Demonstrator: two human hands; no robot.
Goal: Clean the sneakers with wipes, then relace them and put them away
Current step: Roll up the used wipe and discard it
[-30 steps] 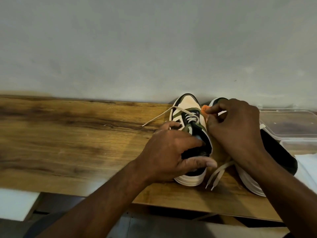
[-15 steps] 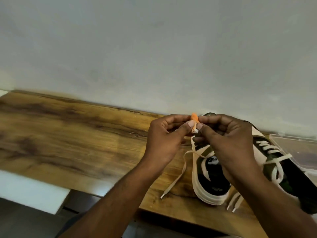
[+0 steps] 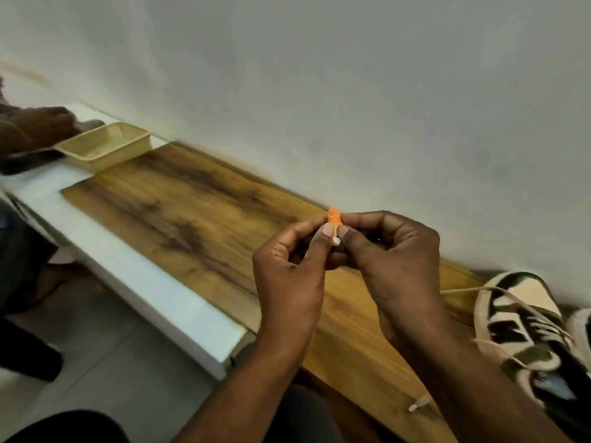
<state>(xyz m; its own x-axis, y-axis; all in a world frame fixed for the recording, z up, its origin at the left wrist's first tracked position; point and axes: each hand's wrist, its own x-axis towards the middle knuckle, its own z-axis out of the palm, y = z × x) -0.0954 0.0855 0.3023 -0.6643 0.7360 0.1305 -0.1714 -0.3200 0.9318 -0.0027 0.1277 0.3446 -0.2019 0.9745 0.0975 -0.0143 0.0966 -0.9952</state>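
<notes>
My left hand (image 3: 289, 270) and my right hand (image 3: 391, 257) meet above the wooden board (image 3: 198, 219), fingertips together. Between them they pinch a small orange piece (image 3: 334, 216) with a white tip below it. A cream, black and olive sneaker (image 3: 524, 334) lies on the board at the right edge, partly cut off by the frame. Its cream lace (image 3: 463, 290) trails loose across the board, and one lace end (image 3: 419, 404) hangs near my right forearm.
A beige plastic basket (image 3: 105, 147) stands on the white ledge (image 3: 137, 282) at the far left end of the board. Another person's hand (image 3: 35, 126) rests beside the basket. A grey wall runs behind the board.
The view has swung left, so the sneakers slid to the right edge and the basket came into sight. Both hands left the sneaker and rose together, pinching the orange piece.
</notes>
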